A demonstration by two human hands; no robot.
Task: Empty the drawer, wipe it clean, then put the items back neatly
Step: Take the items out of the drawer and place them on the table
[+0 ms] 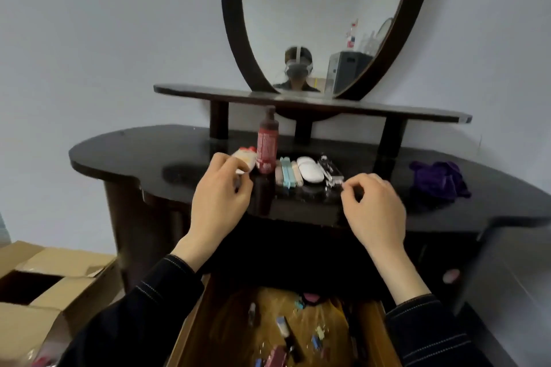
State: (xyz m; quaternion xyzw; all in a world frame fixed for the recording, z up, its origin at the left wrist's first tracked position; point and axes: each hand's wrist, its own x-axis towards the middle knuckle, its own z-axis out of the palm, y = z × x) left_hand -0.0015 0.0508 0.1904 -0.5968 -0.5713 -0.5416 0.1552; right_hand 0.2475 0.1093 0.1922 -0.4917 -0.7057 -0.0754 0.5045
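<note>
**Dark dressing table, drawer pulled open**

Glossy black tabletop (149, 152) stands against a pale wall beneath an oval mirror (325, 21). Both hands hover over it, dark sleeves extended above the open wooden drawer (190, 334), which holds small scattered items. Left hand (220, 197) pinches a small white and red packet (246, 159); right hand (374, 205) has curled fingers, thumb and forefinger nipped together beside a clear case (330, 171). Between them: red pump bottle (267, 143), pastel clips (286, 176), white oval case (310, 169). Purple cloth (438, 180) lies right; cardboard box (56, 274) sits on the floor left
</note>
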